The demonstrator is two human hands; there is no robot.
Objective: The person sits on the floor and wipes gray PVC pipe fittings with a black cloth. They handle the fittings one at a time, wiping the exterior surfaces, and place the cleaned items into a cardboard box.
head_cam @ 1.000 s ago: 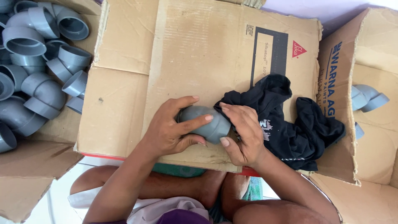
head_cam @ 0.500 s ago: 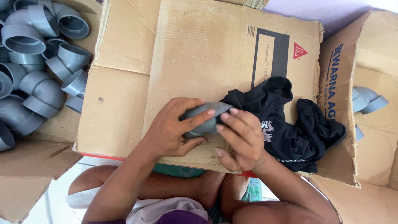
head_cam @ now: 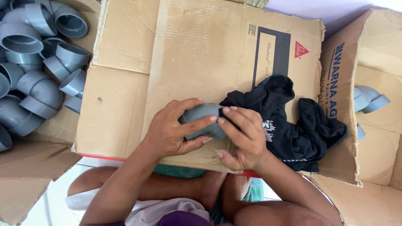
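Grey PVC elbow fitting (head_cam: 201, 119) sits mid-frame, held just above the flattened cardboard sheet (head_cam: 184, 54) across the person's lap. Left hand (head_cam: 169, 132) wraps it from 8 o'clock: thumb underneath, fingers curled over the top, clamped on the body. Right hand (head_cam: 243, 138) comes in from 4 o'clock, fingertips pressed against the fitting's right end together with a fold of the black cloth (head_cam: 289, 121); fingers close together, pinching cloth onto plastic. Rest of the cloth trails off toward 3 o'clock, bunched on the cardboard. Looks like wiping in hand, judging by the cloth contact; can't tell how much of the surface is covered. At 9 to 10 o'clock, an open box (head_cam: 25, 167) holds a big heap of grey elbows (head_cam: 33, 67). At 3 o'clock, a second open box (head_cam: 377, 138) shows only a couple of grey elbows (head_cam: 370, 98). My read: early in the batch, most pieces on the left untouched, few on the right.
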